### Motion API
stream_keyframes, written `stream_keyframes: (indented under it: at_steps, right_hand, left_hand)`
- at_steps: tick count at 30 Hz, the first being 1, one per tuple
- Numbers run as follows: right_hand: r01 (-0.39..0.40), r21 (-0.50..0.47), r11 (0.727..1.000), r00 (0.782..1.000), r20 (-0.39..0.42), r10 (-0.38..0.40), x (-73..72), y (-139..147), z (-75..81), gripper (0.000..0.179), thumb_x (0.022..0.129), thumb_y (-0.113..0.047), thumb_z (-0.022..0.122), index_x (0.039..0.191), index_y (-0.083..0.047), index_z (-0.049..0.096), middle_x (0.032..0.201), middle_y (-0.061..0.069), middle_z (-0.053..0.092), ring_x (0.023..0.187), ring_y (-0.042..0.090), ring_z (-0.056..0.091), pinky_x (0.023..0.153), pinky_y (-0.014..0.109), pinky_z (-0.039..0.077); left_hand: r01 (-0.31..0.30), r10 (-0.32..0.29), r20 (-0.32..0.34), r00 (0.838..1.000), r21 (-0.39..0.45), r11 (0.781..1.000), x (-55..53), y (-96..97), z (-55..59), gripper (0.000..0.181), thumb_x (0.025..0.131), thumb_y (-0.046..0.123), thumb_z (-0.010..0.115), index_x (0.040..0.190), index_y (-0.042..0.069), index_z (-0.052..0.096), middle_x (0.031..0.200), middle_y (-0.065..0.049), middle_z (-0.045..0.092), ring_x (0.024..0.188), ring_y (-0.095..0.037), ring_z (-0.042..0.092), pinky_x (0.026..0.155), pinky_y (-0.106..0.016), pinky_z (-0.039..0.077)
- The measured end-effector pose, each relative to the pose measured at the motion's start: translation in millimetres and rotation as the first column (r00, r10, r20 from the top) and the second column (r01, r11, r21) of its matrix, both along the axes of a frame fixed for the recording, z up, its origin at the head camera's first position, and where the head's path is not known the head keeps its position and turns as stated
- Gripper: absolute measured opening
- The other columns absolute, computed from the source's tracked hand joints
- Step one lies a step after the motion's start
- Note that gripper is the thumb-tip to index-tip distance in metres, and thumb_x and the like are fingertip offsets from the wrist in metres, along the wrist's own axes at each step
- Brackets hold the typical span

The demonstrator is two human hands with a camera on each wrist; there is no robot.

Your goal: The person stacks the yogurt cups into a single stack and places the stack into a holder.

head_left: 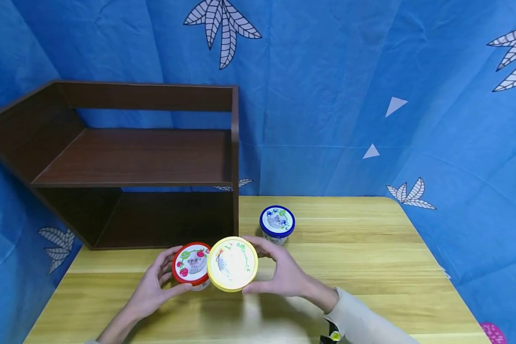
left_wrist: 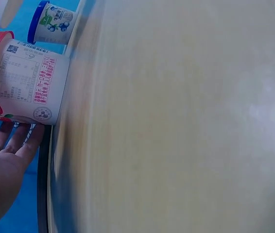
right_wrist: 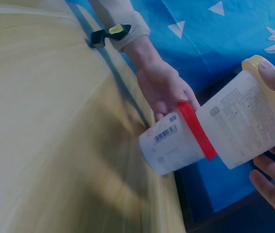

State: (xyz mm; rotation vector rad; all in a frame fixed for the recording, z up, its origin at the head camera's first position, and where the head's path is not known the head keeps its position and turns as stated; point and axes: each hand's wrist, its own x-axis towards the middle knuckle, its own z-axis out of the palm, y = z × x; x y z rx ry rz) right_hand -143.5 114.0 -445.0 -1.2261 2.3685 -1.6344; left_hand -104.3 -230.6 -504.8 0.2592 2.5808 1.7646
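Yellow tub (head_left: 232,264) hangs above the worktop (head_left: 370,267), in front of the right end of the shelf (head_left: 133,157). I see the right hand (head_left: 279,272) gripping it from the side, thumb and fingers spread across opposite sides. That wide hold makes sense to me: the rim looks like the broadest part, and the body narrowing toward its base stays free underneath. The left hand (head_left: 152,289) holds the red tub (head_left: 192,263), lower, also in front of the shelf; its fingers curve round the side, probably to steady it. On my right-wrist view the yellow base sits close by the red lid, though I cannot tell whether they touch, nor whether the red base rests on the worktop. The blue tub (head_left: 277,221) stands upright to the right of the shelf, held by neither hand.

All three are round, with smooth, coloured rims that look like plastic. Berries are printed on the red and blue tops; glare washes out much of the yellow one. Pale sides carry small print, and I cannot tell whether they are paper or plastic. The shelf is dark brown with wood-like boards; behind it hangs creased blue cloth (head_left: 327,71) with white leaf shapes.
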Motion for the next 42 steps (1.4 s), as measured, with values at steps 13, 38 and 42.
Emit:
stream_keyframes:
  at_steps: [13, 38, 42]
  right_hand:
    - [0.038, -0.052, 0.998, 0.998, 0.061, -0.034, -12.6, -21, 6.6, 0.096, 0.073, -0.015, 0.096, 0.156, -0.013, 0.048, 0.146, 0.009, 0.066, 0.126, 0.009, 0.063, 0.103, 0.037, 0.058]
    - [0.051, -0.060, 0.997, 0.992, 0.121, -0.043, -21.8, -61, 8.4, 0.096, 0.076, -0.011, 0.094, 0.158, -0.016, 0.046, 0.148, 0.003, 0.065, 0.124, 0.011, 0.063, 0.098, 0.030, 0.058]
    - [0.043, -0.063, 0.997, 0.991, 0.130, -0.035, -22.7, -66, 7.3, 0.095, 0.077, -0.010, 0.094, 0.159, -0.016, 0.045, 0.149, 0.004, 0.064, 0.124, 0.011, 0.063, 0.098, 0.029, 0.059]
  left_hand:
    - [0.026, -0.025, -0.030, 0.999, 0.038, 0.999, -1.6, -1.9, -3.4, 0.083, 0.086, 0.010, 0.087, 0.154, 0.008, 0.040, 0.141, -0.016, 0.058, 0.116, 0.006, 0.060, 0.095, -0.018, 0.058]
    - [0.032, -0.032, -0.022, 0.999, 0.035, 0.999, -2.1, -3.2, -4.5, 0.083, 0.085, 0.012, 0.088, 0.153, 0.009, 0.040, 0.137, -0.009, 0.059, 0.117, 0.006, 0.060, 0.096, -0.017, 0.058]
    - [0.032, -0.031, -0.020, 0.999, 0.035, 0.999, -1.1, -3.0, -2.8, 0.083, 0.085, 0.011, 0.088, 0.153, 0.007, 0.040, 0.138, -0.017, 0.059, 0.116, 0.008, 0.059, 0.095, -0.017, 0.058]
